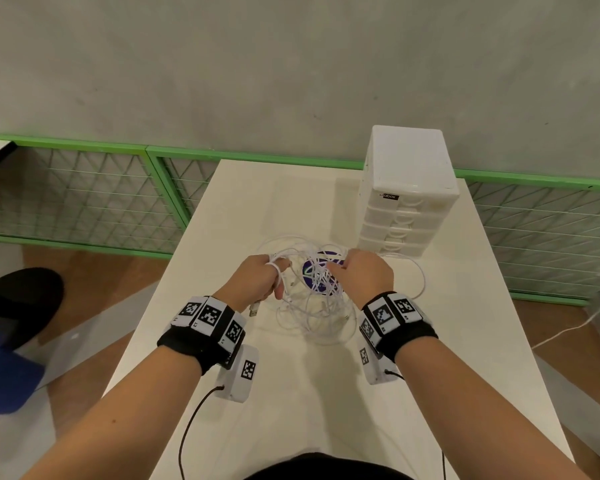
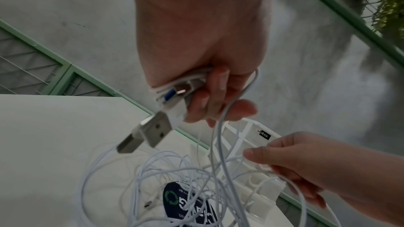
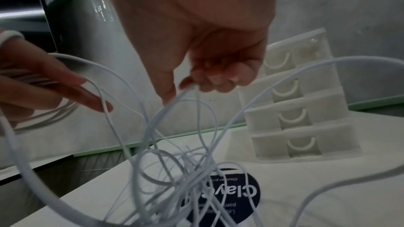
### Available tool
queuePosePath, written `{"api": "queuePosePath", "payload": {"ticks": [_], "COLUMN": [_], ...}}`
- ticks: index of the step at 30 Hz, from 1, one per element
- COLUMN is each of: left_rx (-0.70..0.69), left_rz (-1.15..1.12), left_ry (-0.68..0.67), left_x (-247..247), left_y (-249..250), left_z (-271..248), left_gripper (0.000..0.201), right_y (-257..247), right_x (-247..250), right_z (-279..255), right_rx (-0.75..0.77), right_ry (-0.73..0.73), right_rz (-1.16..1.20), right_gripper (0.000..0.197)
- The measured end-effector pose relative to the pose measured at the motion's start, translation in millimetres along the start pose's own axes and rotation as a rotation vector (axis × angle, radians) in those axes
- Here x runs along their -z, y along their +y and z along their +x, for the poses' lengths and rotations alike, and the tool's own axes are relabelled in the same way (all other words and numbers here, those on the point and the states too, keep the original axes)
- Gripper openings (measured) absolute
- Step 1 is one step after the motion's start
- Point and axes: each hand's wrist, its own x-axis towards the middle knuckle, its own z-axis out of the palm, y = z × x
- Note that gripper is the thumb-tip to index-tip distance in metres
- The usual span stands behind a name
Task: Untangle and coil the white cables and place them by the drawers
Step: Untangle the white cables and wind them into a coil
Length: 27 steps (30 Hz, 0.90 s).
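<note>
White cables [image 1: 312,299]: light, limp, snag-prone; best taken near plugs. Left hand [image 1: 260,277] gripped coiled turns; right hand [image 1: 364,275] pinched one strand.

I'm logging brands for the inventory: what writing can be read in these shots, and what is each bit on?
"box", with blurred letters before it: black label on the white drawer unit.
"Clay", the rest hidden by the white cables: large word on the round dark sticker on the table.
Sticker's small lines: too blurred.
Wristband tags: patterns, numbers unreadable.
</note>
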Motion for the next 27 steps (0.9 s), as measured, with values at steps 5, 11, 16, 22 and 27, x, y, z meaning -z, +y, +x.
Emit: {"api": "queuePosePath", "payload": {"ticks": [5, 11, 16, 22, 27], "left_rx": [-0.022, -0.013, -0.015, 0.028, 0.030], "left_rz": [0.037, 0.018, 0.020, -0.079, -0.046], "left_ry": [-0.054, -0.192, -0.087, 0.027, -0.005], "left_x": [-4.4, -4.8, 1.9, 0.2, -4.8], "left_y": [-0.5, 1.3, -0.8, -9.0, -11.6], "left_z": [-1.7, -9.0, -7.0, 2.0, 4.3], "left_gripper": [0.038, 0.028, 0.047, 0.056, 0.061], "right_y": [-7.2, -12.5, 10.7, 16.1, 19.1], "right_x": [-16.3, -20.1, -15.0, -26.2, -53.8], "right_z": [-3.4, -2.8, 15.7, 4.5, -2.6], "right_rx": [0.087, 0.186, 0.027, 0.136, 0.077], "right_ry": [-0.248, -0.375, -0.288, -0.337, -0.433], "right_rz": [0.171, 0.068, 0.279, 0.323, -0.015], "right_gripper": [0.045, 0.043, 0.053, 0.043, 0.065]}}
